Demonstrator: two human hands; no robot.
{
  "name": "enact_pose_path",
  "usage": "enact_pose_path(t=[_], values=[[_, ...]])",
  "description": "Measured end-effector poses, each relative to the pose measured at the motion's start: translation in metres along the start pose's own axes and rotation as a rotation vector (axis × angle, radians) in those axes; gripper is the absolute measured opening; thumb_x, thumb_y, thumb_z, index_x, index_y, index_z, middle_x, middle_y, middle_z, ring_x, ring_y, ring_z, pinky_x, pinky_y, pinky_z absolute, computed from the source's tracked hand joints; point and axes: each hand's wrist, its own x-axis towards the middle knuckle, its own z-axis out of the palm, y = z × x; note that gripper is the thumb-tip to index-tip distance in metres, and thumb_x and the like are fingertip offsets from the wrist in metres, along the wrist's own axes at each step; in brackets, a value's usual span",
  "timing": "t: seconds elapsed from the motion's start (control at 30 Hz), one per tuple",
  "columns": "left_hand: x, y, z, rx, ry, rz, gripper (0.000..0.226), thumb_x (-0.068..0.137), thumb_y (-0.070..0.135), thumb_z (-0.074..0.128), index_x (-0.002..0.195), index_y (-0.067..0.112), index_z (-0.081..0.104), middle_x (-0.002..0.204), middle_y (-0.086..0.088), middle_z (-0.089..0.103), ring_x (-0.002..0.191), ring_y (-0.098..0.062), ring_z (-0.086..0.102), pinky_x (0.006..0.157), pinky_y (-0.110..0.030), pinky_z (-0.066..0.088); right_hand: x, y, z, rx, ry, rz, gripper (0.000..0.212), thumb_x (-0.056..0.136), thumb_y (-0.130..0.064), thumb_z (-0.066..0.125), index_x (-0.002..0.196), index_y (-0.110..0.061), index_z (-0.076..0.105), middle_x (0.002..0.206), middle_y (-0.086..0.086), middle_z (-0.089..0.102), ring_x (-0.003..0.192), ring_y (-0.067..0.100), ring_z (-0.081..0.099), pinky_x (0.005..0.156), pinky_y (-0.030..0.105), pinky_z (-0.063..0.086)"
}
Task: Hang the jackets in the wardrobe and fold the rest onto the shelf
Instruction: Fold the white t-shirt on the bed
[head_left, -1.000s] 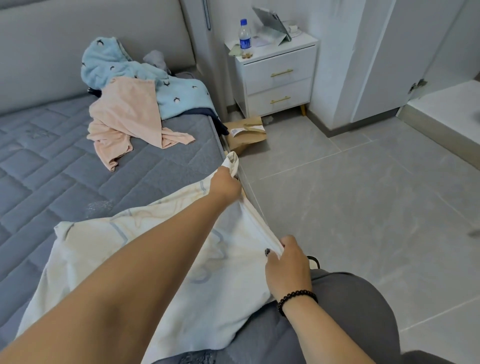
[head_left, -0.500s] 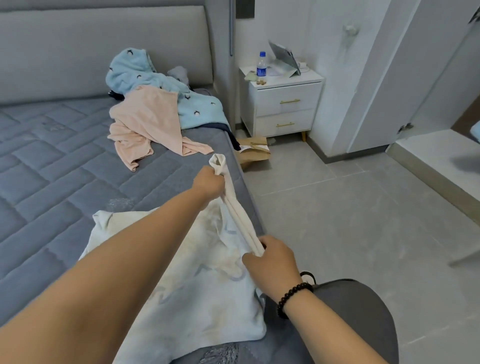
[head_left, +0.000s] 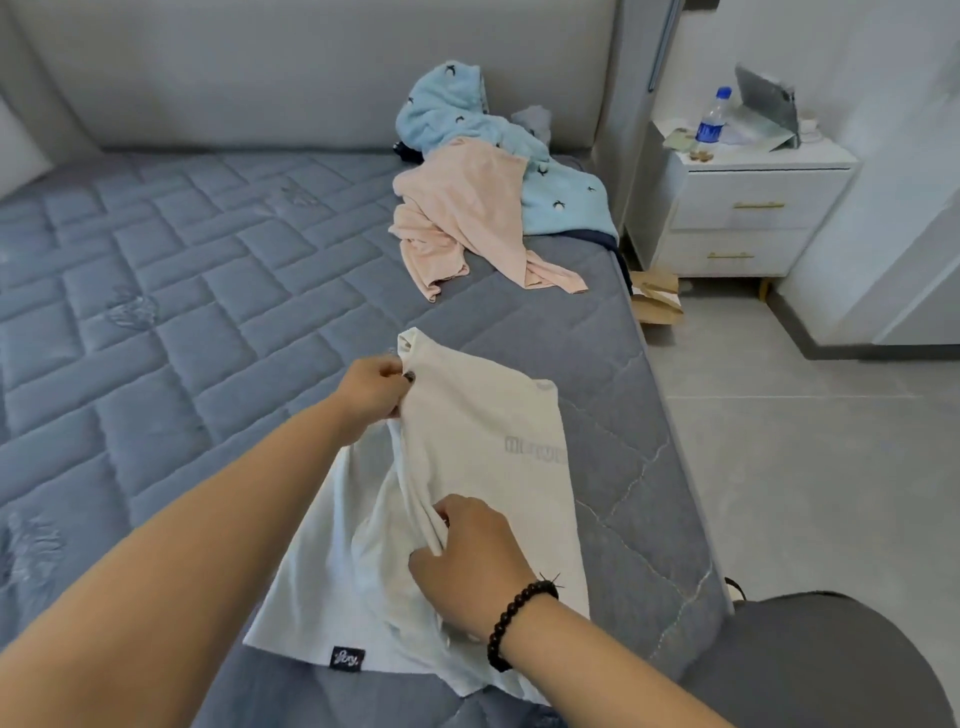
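One garment is in play: a white T-shirt (head_left: 467, 467) lies on the bed (head_left: 182, 291) near its right edge, mid-fold. The left hand (head_left: 371, 387) pinches its far corner, and the right hand (head_left: 467, 551) grips a bunched fold nearer the body. Beyond the shirt, by the headboard (head_left: 311, 67), a pink top (head_left: 462, 218) and blue hooded jacket (head_left: 467, 119) wait untouched. No wardrobe or shelf in view, so I'd judge most work remains.
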Motion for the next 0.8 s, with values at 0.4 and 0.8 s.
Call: enact_pose_path(t=[0.4,0.8], values=[[-0.042,-0.071,0.007,0.091,0.017,-0.147,0.034,0.091,0.011,0.050,0.125,0.013,0.053,0.089,0.000,0.064,0.082,-0.017,0.062,0.082,-0.035,0.053,0.007,0.030,-0.051,0.490,0.272,0.163,0.026,0.087,-0.001,0.051,0.093,-0.022,0.066,0.089,-0.005,0.069,0.080,0.013,0.062,0.062,0.017,0.046],[-0.080,-0.097,0.041,0.266,0.172,0.010,0.034,0.097,0.025,0.046,0.130,0.015,0.045,0.110,-0.002,0.063,0.085,-0.015,0.058,0.068,-0.029,0.040,-0.070,0.168,-0.147,0.225,0.677,0.543,0.018,0.086,-0.005,0.052,0.099,-0.012,0.063,0.091,0.007,0.066,0.082,0.027,0.059,0.070,0.038,0.047]])
